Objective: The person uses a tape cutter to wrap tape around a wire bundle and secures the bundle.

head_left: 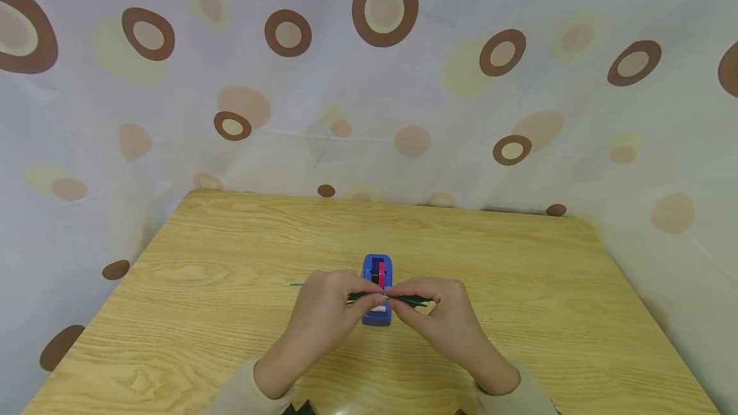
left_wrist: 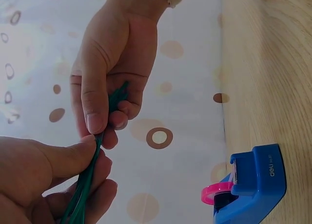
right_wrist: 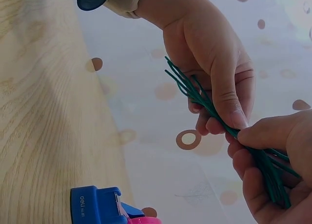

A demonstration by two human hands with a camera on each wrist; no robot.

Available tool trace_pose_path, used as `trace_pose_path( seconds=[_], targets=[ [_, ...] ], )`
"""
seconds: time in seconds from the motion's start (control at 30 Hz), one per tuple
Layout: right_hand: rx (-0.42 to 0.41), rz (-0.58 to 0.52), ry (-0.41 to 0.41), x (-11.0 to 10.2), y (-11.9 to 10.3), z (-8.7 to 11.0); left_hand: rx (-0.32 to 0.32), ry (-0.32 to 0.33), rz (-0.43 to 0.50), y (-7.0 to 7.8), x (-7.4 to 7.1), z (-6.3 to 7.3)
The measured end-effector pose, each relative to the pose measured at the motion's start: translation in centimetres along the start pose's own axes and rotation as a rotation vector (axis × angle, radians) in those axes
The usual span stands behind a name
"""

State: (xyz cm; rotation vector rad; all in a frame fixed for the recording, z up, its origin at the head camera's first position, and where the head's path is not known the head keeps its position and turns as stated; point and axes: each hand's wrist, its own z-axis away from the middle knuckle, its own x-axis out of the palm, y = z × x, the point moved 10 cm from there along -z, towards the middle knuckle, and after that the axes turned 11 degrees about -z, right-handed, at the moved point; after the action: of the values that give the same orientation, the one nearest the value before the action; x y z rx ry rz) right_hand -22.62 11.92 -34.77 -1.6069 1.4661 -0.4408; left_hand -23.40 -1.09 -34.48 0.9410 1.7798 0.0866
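Both hands meet over the table and pinch a bundle of thin green strands (right_wrist: pixel 265 168) between thumbs and fingers. My left hand (head_left: pixel 330 307) grips one part of it, and my right hand (head_left: pixel 446 312) grips it right alongside; the thumb tips nearly touch. Several loose ends fan out past the left hand (right_wrist: pixel 212 63) in the right wrist view. Past the right hand (left_wrist: pixel 114 53), more ends show in the left wrist view. A blue tape dispenser (head_left: pixel 377 320) with a pink tape roll (left_wrist: pixel 218 191) stands just below the hands, partly covered by them in the head view.
The wooden table (head_left: pixel 259 235) runs back to a pale curtain (head_left: pixel 346 82) printed with brown and yellow rounds, which also hangs at both sides. A thin green piece (head_left: pixel 296 284) shows just left of the left hand.
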Motion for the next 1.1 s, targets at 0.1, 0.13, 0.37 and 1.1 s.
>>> trace_pose_path(
  seconds=[0.1, 0.13, 0.37, 1.1],
  targets=[
    [-0.001, -0.007, 0.000, 0.0, 0.1, 0.0, 0.012, 0.020, -0.004, 0.1, -0.1, 0.0],
    [-0.001, -0.012, -0.001, 0.0, 0.1, 0.0, 0.015, 0.024, -0.003, 0.1, -0.1, 0.0],
    [0.001, -0.060, -0.022, 0.1, 0.3, 0.0, 0.022, 0.038, 0.002, 0.1, -0.1, -0.2],
    [0.107, -0.148, -0.081, 0.9, 1.8, 0.2, 0.071, 0.143, -0.041, 0.5, -0.9, 0.0]
  ],
)
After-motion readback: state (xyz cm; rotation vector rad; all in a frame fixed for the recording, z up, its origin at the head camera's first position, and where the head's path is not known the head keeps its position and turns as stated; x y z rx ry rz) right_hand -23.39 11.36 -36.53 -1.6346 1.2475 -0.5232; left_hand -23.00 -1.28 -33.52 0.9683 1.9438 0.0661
